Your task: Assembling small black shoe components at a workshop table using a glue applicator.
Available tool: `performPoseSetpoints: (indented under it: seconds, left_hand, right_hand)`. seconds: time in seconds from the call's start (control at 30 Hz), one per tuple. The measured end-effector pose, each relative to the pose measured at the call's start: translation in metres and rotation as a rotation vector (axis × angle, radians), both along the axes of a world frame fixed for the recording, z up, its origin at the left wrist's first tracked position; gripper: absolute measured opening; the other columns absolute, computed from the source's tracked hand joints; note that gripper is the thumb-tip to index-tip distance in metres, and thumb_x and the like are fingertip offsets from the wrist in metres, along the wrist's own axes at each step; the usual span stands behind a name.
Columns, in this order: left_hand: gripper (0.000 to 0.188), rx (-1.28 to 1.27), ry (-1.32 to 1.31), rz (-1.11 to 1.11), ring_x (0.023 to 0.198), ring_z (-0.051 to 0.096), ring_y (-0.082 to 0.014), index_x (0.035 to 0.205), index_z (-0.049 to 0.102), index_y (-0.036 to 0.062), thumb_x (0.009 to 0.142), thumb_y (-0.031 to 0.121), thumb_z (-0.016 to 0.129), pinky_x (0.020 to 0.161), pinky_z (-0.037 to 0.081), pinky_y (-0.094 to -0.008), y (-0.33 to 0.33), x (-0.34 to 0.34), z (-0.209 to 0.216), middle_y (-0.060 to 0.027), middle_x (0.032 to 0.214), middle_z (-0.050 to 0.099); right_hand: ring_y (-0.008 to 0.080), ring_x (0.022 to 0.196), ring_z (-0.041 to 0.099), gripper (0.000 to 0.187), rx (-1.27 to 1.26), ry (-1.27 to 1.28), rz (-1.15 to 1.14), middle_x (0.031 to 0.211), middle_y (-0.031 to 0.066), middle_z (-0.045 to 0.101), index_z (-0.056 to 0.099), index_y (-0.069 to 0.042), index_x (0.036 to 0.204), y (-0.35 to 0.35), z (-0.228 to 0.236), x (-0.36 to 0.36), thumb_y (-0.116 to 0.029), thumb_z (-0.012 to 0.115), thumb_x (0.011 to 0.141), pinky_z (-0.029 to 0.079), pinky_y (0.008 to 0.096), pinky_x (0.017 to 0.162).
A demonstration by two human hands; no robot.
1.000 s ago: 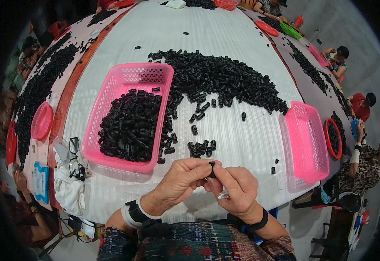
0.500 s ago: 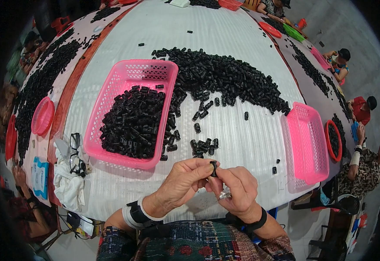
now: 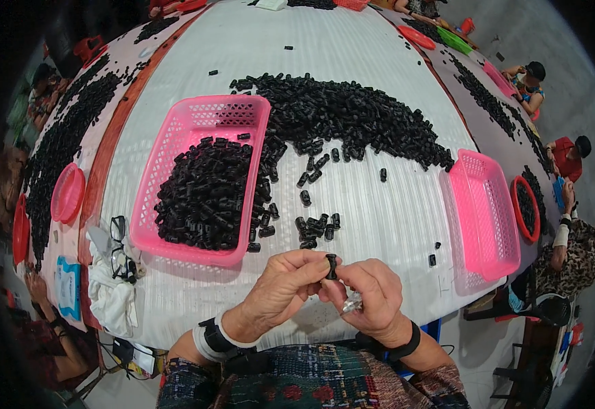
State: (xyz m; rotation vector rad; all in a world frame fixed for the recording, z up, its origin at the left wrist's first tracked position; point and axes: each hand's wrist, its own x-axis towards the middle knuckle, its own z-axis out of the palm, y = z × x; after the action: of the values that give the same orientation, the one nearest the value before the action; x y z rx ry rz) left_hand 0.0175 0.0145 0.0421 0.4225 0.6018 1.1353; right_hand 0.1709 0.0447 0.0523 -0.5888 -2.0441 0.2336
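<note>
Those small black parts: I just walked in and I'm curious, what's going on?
A person's left hand and right hand hold one small black part between them; the right also has something shiny, unclear what. Beyond lies a heap of similar parts; a pink basket at left holds more, and another pink basket stands at right.

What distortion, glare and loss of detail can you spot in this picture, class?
Head view: the reddish strip bends toward the rim; black swallows the corners; pale sheen streaks the white table cover; a bright glint marks the shiny object at the right hand; the black pile shows little surface detail.
</note>
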Motion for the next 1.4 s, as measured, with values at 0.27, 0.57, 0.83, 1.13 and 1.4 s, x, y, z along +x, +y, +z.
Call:
performPoseSetpoints:
  seconds: [0.27, 0.57, 0.83, 1.13, 1.4]
  left_hand:
    - [0.02, -0.005, 0.069, -0.037, 0.069, 0.057, -0.0121, 0.097, 0.06, -0.0011, 0.085, 0.014, 0.056, 0.06, 0.045, -0.0233, 0.001, -0.003, 0.003, -0.0075, 0.08, 0.063]
    - [0.017, -0.009, 0.039, -0.073, 0.068, 0.059, -0.0127, 0.095, 0.059, -0.0004, 0.085, 0.013, 0.056, 0.06, 0.046, -0.0232, 0.003, -0.003, -0.003, -0.0087, 0.079, 0.062]
    - [0.016, 0.006, 0.039, -0.092, 0.069, 0.06, -0.0129, 0.094, 0.059, 0.0005, 0.085, 0.013, 0.055, 0.06, 0.047, -0.0231, 0.003, -0.004, 0.0, -0.0081, 0.08, 0.062]
    - [0.014, 0.034, 0.006, -0.077, 0.068, 0.059, -0.0121, 0.094, 0.059, 0.0002, 0.085, 0.01, 0.055, 0.059, 0.049, -0.023, 0.003, -0.003, -0.003, -0.0081, 0.082, 0.062]
    - [0.013, 0.034, 0.015, -0.076, 0.069, 0.059, -0.012, 0.094, 0.058, 0.0013, 0.085, 0.011, 0.055, 0.059, 0.049, -0.0233, 0.002, -0.002, -0.004, -0.0071, 0.082, 0.061]
  right_hand:
    - [0.0183, 0.055, 0.054, 0.037, 0.037, -0.032, 0.006, 0.071, 0.008, 0.055, 0.057, 0.001, 0.085, 0.001, 0.004, 0.002, -0.003, 0.071, 0.051, 0.04, 0.0278, 0.046]
    - [0.0179, 0.054, 0.053, 0.035, 0.008, -0.017, 0.036, 0.069, 0.0068, 0.054, 0.058, -0.001, 0.083, 0.005, -0.002, 0.005, -0.004, 0.071, 0.051, 0.038, 0.0278, 0.045]
    - [0.0183, 0.056, 0.055, 0.032, -0.051, 0.027, 0.034, 0.071, 0.0067, 0.055, 0.058, -0.001, 0.083, 0.003, -0.003, 0.006, -0.004, 0.071, 0.054, 0.041, 0.0274, 0.046]
    - [0.0175, 0.056, 0.054, 0.027, 0.015, -0.005, 0.04, 0.074, 0.0073, 0.056, 0.058, -0.002, 0.084, 0.004, -0.003, 0.004, -0.006, 0.072, 0.06, 0.042, 0.0271, 0.046]
    - [0.0185, 0.055, 0.055, 0.026, -0.123, 0.083, 0.049, 0.071, 0.0085, 0.056, 0.057, -0.002, 0.083, 0.0, 0.0, 0.001, -0.002, 0.071, 0.061, 0.043, 0.0274, 0.045]
